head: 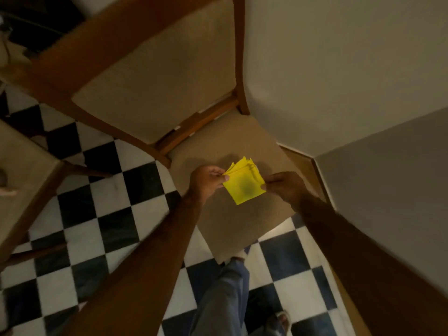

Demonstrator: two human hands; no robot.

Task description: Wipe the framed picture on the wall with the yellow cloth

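Observation:
A folded yellow cloth (244, 183) hangs just above the beige seat of a wooden chair (242, 221). My left hand (207, 181) pinches its left edge with thumb and fingers. My right hand (283, 185) pinches its right corner. The cloth is folded into a small square with several layers fanned at the top. No framed picture shows in this view; only plain wall (339, 69) lies ahead.
The chair's padded backrest (157, 76) rises to the upper left. Another chair (26, 180) stands at the left. Black and white checkered floor (101, 214) lies below. A wall corner with wooden skirting (312, 170) is at the right. My leg and sandalled foot (281, 321) are at the bottom.

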